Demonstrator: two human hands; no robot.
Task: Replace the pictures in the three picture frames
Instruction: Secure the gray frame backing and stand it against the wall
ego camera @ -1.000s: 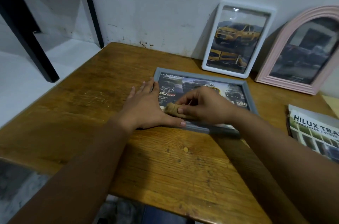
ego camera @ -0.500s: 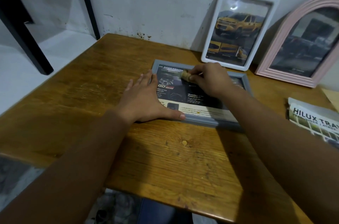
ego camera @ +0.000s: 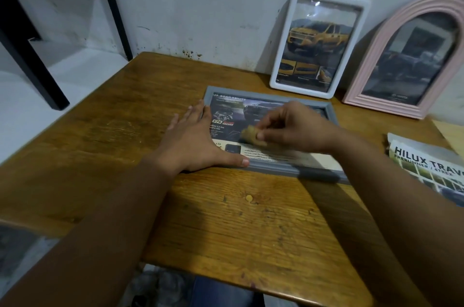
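The right hand [ego camera: 296,128] pinches a small tan wad [ego camera: 251,134] between thumb and fingertips, pressed down on the glass of the grey frame [ego camera: 273,168], which lies flat on the wooden table [ego camera: 226,226]. Just to the left of that pinch, the left hand [ego camera: 198,143] lies open and flat, palm down, with its fingers spread over the frame's left edge and the thumb stretched along the near rail; it grips nothing. Under the wad the frame shows a dark truck advert [ego camera: 226,115] with white lettering at its top left. Beyond the right hand, a white frame [ego camera: 276,80] leans upright against the wall [ego camera: 200,5], with a yellow truck picture [ego camera: 316,38] behind its glass. To the right of that stands a pink arched frame [ego camera: 371,80], also leaning on the wall, with a dim picture inside. To the right of the pinching hand, well apart, a brochure [ego camera: 426,163] printed "HILUX" lies at the table's edge.
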